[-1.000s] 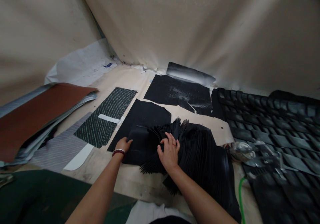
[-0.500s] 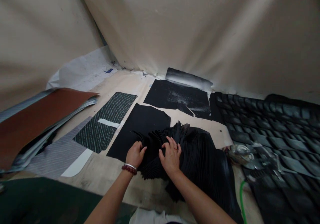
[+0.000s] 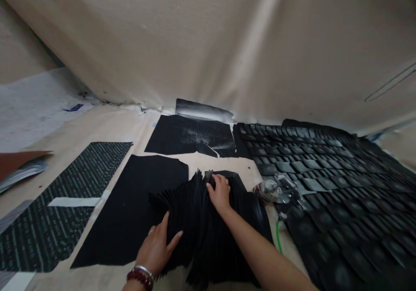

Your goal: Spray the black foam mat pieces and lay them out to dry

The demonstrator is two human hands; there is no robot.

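Note:
A thick fanned stack of thin black sheets (image 3: 191, 213) stands on edge in front of me, its layers bunched like pleats. My left hand (image 3: 156, 245), with a silver bangle and red beads at the wrist, rests against the stack's lower left side, thumb and forefinger spread apart. Further up, my right hand (image 3: 221, 193) has its fingers curled over the stack's upper edge, with the thumb to the left; some fingertips are hidden among the layers. Under the stack's left side, a flat black panel (image 3: 126, 208) lies on the table.
Left lies a dark patterned sheet (image 3: 74, 195) with a white strip (image 3: 74, 202) across it; brown sheets (image 3: 19, 163) sit beyond. Behind is a dusty black piece (image 3: 191, 135). On the right are a clear-cupped tool (image 3: 279, 191) with a green hose (image 3: 278, 237) and rows of overlapping black pieces (image 3: 338, 213).
The view has swung right. My left hand has come down and nearer along the stack, its fingers spreading. The stack's left part now stands fanned together, with my right hand at its upper edge.

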